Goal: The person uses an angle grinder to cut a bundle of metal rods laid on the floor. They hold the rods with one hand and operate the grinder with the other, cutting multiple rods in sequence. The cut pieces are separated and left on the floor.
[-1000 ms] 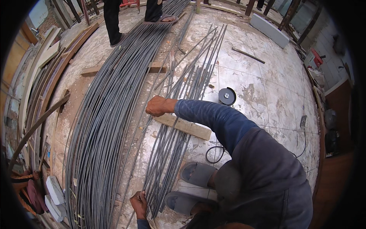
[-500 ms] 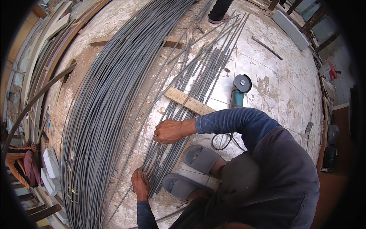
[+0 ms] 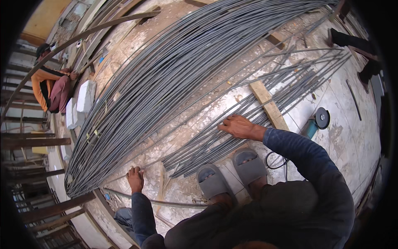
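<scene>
A thin grey steel rod runs past the near end of a pile of shorter steel rods (image 3: 199,159), and my left hand (image 3: 135,179) is closed on it low down, beside the long bundle. My right hand (image 3: 238,126) rests over the upper edge of the short pile, fingers curled down around a rod; exactly which rod is hidden under the fingers. A wooden plank (image 3: 268,106) lies across the short rods, just beyond my right hand. On the left, a large bundle of long steel rods (image 3: 166,79) curves across the floor.
An angle grinder (image 3: 317,123) lies on the tiles right of the plank, its cable (image 3: 277,161) looped near my sandals. Another person (image 3: 54,85) crouches at far left by white blocks (image 3: 86,95). Someone's dark-clad legs (image 3: 356,45) are at upper right.
The view has turned, bringing the crouching person further into sight. My left hand has moved left, away from the short pile's end, and my hands are wider apart.
</scene>
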Motion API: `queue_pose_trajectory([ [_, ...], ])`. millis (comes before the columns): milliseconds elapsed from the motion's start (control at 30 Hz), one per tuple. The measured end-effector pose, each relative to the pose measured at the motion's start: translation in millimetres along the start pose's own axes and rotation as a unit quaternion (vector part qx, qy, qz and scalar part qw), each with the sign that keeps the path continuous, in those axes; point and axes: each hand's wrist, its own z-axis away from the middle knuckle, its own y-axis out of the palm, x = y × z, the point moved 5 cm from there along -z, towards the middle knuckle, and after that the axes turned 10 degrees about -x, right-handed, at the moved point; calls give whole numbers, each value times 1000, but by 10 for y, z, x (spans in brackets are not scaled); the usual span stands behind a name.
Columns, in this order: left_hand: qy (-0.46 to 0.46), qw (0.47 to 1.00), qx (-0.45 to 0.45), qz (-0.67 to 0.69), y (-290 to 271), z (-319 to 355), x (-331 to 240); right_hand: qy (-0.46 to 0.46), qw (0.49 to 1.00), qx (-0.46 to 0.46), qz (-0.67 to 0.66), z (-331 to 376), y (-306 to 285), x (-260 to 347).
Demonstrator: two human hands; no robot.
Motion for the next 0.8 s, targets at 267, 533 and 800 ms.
queue_pose_trajectory([
  [267, 47, 998, 36, 23, -224, -166, 65, 30, 999, 12, 7, 46, -228, 65],
  [533, 110, 988, -27, 108, -546, -610, -1076, 10, 1000, -22, -2, -213, -509, -60],
  [800, 119, 975, -57, 179, -924, -707, -1367, 72, 995, -52, -40, -423, -522, 44],
])
